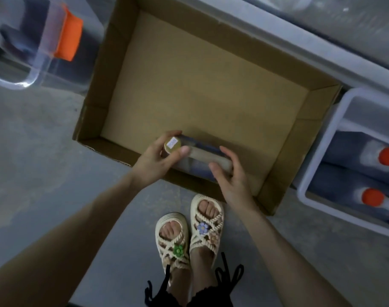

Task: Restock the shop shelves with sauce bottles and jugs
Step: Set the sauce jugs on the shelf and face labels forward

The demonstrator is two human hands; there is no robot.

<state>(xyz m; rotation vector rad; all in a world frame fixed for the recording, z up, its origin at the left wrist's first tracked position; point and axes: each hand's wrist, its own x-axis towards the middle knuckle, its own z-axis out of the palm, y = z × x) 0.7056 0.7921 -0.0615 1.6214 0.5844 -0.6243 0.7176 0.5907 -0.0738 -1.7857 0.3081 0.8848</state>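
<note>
A sauce bottle (200, 154) with a gold cap and a small sticker on top lies sideways over the near edge of an open cardboard box (96, 85). My left hand (160, 156) grips its cap end, thumb and fingers curled round it. At the bottle's base end, my right hand (229, 171) holds it with thumb and fingers wrapped round the bottom. Apart from this bottle, the box holds nothing that I can see.
A white plastic bin (317, 165) at the right holds two dark bottles with orange caps (373, 197). A clear tub (29, 69) with an orange latch stands at the upper left. A grey shelf edge (299, 38) runs behind the box. My sandalled feet stand on the concrete floor.
</note>
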